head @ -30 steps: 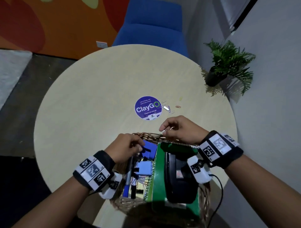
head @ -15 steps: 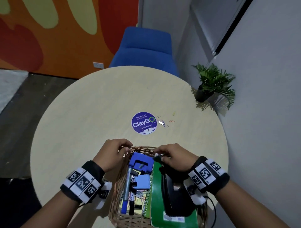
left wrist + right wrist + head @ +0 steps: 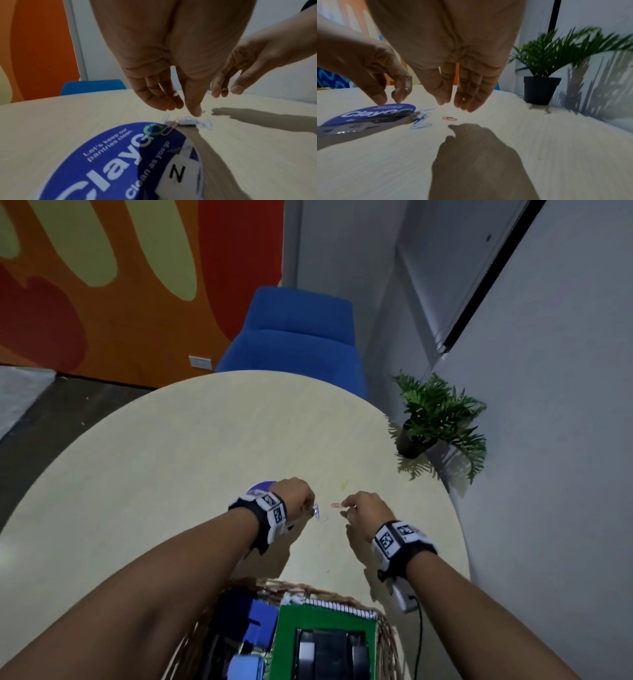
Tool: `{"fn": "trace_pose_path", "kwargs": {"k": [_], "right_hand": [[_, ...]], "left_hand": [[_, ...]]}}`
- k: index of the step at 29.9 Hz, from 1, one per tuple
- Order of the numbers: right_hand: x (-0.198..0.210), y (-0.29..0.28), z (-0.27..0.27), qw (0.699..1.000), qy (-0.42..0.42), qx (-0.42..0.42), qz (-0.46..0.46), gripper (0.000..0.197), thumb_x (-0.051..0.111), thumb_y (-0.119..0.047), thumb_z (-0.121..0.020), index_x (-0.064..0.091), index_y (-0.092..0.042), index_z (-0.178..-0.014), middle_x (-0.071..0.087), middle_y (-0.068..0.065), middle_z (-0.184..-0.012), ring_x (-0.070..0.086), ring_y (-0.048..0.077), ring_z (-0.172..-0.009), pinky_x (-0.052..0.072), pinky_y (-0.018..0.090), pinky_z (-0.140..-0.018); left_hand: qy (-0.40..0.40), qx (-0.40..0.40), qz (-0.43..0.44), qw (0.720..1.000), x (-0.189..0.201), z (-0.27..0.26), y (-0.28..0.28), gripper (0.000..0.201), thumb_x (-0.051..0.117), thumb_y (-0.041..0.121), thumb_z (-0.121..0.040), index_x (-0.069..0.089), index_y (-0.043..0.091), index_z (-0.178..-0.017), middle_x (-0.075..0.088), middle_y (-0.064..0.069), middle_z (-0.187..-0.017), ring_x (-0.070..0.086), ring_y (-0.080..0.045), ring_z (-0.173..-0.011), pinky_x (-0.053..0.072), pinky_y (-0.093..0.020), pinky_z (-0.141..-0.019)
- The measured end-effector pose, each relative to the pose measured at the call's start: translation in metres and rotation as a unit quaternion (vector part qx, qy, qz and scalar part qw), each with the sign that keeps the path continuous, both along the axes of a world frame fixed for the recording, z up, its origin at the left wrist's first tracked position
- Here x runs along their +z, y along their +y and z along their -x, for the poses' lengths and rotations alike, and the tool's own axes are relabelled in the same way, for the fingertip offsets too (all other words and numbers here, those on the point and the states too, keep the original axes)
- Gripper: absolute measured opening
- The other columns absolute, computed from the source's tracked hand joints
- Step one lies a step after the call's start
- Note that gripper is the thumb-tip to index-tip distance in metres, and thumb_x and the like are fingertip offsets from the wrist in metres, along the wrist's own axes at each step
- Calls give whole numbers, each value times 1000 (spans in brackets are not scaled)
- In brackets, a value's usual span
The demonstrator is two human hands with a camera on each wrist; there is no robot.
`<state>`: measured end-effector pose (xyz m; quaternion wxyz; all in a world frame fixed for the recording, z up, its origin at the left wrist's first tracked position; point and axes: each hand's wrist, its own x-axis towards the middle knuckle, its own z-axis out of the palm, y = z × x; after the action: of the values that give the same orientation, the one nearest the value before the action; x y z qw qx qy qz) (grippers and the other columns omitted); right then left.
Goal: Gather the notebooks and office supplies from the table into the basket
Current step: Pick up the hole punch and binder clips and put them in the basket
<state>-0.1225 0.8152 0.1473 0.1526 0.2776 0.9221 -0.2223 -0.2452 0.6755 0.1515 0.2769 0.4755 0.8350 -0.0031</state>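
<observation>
Several paper clips lie loose at the middle of the round table (image 3: 171, 474). A red paper clip (image 3: 449, 118) (image 3: 337, 505) sits just under my right hand (image 3: 452, 104) (image 3: 349, 506), whose thumb and fingers hang apart and hold nothing. Blue paper clips (image 3: 204, 123) (image 3: 421, 121) and a small binder clip (image 3: 187, 122) lie below my left hand (image 3: 181, 110) (image 3: 301, 501), which hovers with relaxed fingers and touches none of them. A yellow clip (image 3: 343, 484) lies further back. The wicker basket (image 3: 308, 589) near me holds a green spiral notebook (image 3: 325, 614), a black item and blue supplies.
A round blue ClayGo sticker (image 3: 120, 155) is stuck on the table left of the clips. A potted plant (image 3: 438, 419) stands at the table's right edge by the wall. A blue chair (image 3: 294, 337) stands beyond the far edge.
Both hands have left the basket rim and reached forward to the clips by the sticker. The head view has tilted up, so the basket now sits at the bottom edge.
</observation>
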Motion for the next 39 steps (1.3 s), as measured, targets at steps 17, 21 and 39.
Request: {"fn": "trace_pose_path", "kwargs": {"k": [17,21,39], "right_hand": [[-50,2,25,998,19,20,-51,20,48,-17,-95,61,-5,-105,59,13,-116,57,28,-108,44,32,-86],[-40,-2,18,999,32,-12,-17,19,45,-14,-91,63,-6,-90,68,16,-100,61,34,-97,48,35,-77],[96,-142,-61,963,51,227,133,14,62,-12,-85,73,-16,-92,75,4,-88,61,13,-77,49,27,-76]], "left_hand": [[-12,45,-89,995,-28,-1,10,18,50,13,-89,63,7,-100,60,-10,-109,59,-27,-101,50,-37,-81],[-53,127,-142,980,-3,-2,-12,8,48,14,-90,55,13,-92,66,-7,-89,62,-28,-82,51,-35,-71],[-139,31,-196,970,46,-71,-206,16,60,15,-89,74,18,-96,67,-1,-98,60,-10,-87,43,-17,-79]]}}
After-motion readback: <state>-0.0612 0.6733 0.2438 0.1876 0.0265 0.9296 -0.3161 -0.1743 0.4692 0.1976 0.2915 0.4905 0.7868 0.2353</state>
